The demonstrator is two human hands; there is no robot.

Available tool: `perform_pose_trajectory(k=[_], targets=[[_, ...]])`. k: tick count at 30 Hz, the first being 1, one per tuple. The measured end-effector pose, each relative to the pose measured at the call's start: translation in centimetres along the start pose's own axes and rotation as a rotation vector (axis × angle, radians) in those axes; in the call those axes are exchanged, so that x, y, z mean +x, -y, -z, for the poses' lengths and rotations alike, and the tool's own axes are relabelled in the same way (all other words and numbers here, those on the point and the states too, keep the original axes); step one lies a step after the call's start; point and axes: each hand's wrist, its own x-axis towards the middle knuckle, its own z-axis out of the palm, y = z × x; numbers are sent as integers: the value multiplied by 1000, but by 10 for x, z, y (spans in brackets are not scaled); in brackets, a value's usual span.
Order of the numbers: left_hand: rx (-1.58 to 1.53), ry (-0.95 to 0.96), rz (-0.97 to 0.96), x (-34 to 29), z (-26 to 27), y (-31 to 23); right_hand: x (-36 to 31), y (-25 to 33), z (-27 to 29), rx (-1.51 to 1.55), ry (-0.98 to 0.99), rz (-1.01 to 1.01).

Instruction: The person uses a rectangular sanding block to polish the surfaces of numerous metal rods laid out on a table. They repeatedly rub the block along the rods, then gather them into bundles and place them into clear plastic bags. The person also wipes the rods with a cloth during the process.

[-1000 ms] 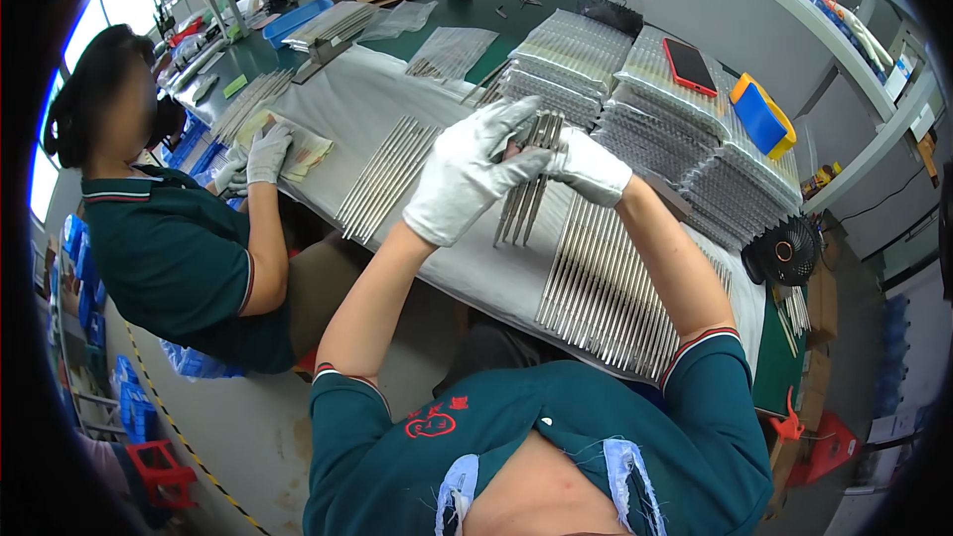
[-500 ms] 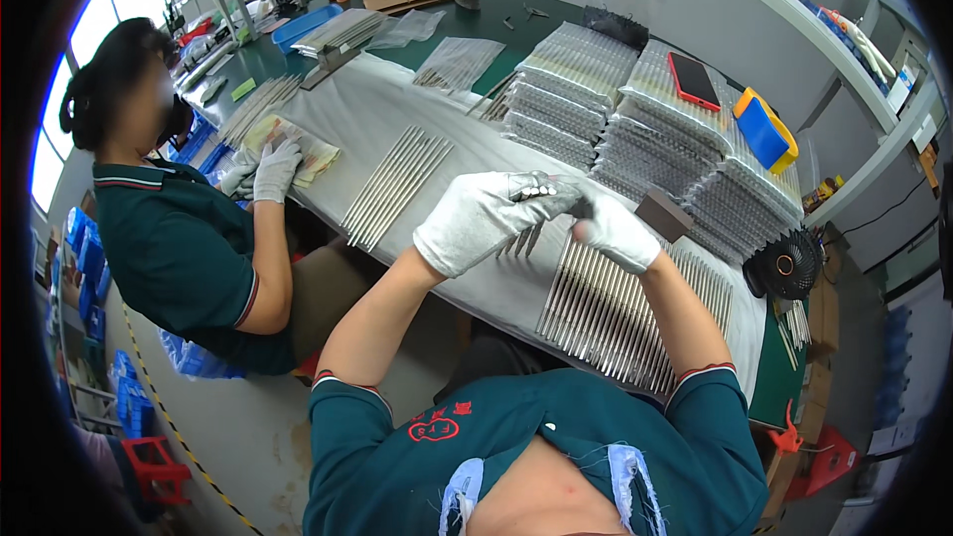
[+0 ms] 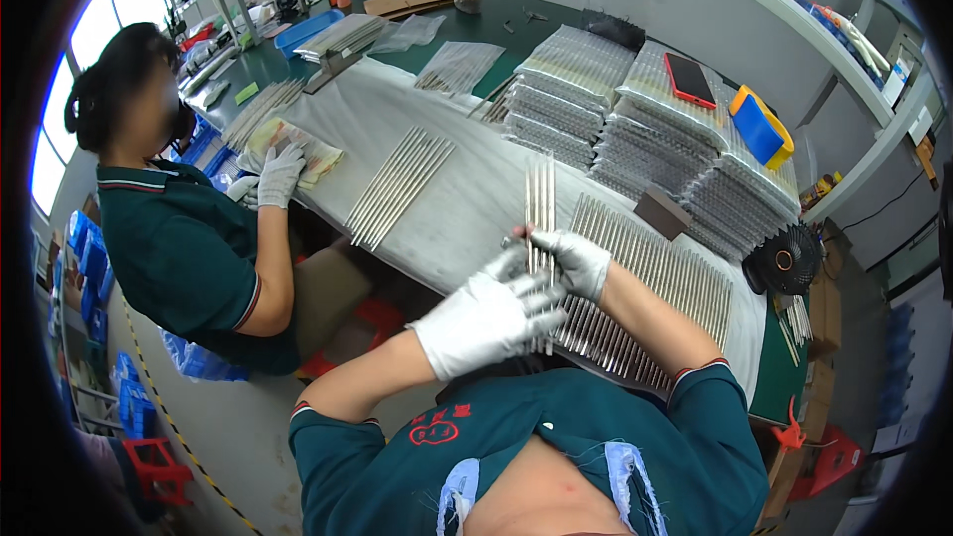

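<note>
Right hand (image 3: 581, 263): its grip is closed on some rods (image 3: 537, 194).
Left hand (image 3: 484, 323): fingers lie across them; I cannot tell if this grip is closed.
Those rods: over the near side of the table (image 3: 776, 382).
Row (image 3: 650, 288): more rods on the cloth (image 3: 486, 179), right.
Bunch (image 3: 402, 186): a few rods on the cloth, left.
Packs (image 3: 647, 74): far right, phone (image 3: 689, 80) on top.

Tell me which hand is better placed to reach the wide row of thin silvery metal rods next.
Probably the white-gloved right hand: its bare forearm extends over the wide row. The white-gloved left hand lies mostly left of the few silvery rods between them.
</note>
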Motion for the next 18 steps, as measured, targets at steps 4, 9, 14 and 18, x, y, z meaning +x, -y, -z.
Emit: perform_pose_trajectory(k=[4,9,14,18], targets=[[-190,-423,326,3,21,44,-5,37,-11,-349,11,415],[-685,-596,449,36,18,56,12,7,-12,-755,148,541],[-741,-337,282,40,13,62,7,7,-6,-1051,86,421],[-467,-317,33,39,11,72,-3,2,-13,-892,103,477]])
